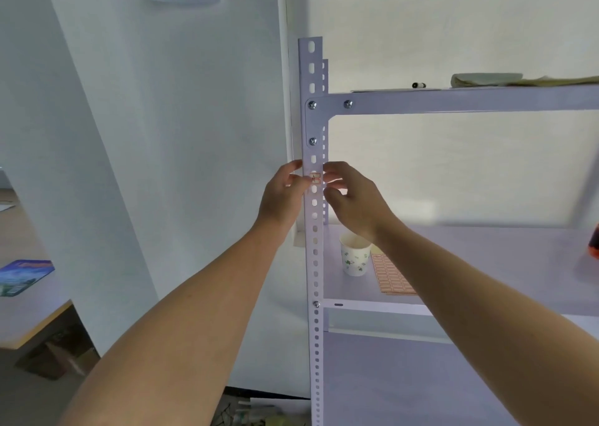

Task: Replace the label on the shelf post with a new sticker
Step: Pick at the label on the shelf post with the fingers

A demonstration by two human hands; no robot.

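A white perforated shelf post (pixel 315 257) stands upright in the middle of the view. A small red-bordered label (pixel 315 178) sits on its front face at chest height. My left hand (pixel 285 195) reaches in from the left, its fingertips touching the label's left edge. My right hand (pixel 350 195) comes from the right, fingers curled beside the post at the label's right edge. Whether either hand pinches the label or only presses it, I cannot tell. A sheet of red-bordered stickers (pixel 390 275) lies on the middle shelf (pixel 486 257), partly hidden by my right forearm.
A paper cup (pixel 355 255) with a green print stands on the middle shelf next to the post. A black marker (pixel 418 85) and a folded cloth (pixel 486 79) lie on the top shelf. An orange object (pixel 594 240) sits at the far right. A desk (pixel 29 309) with a blue book is at left.
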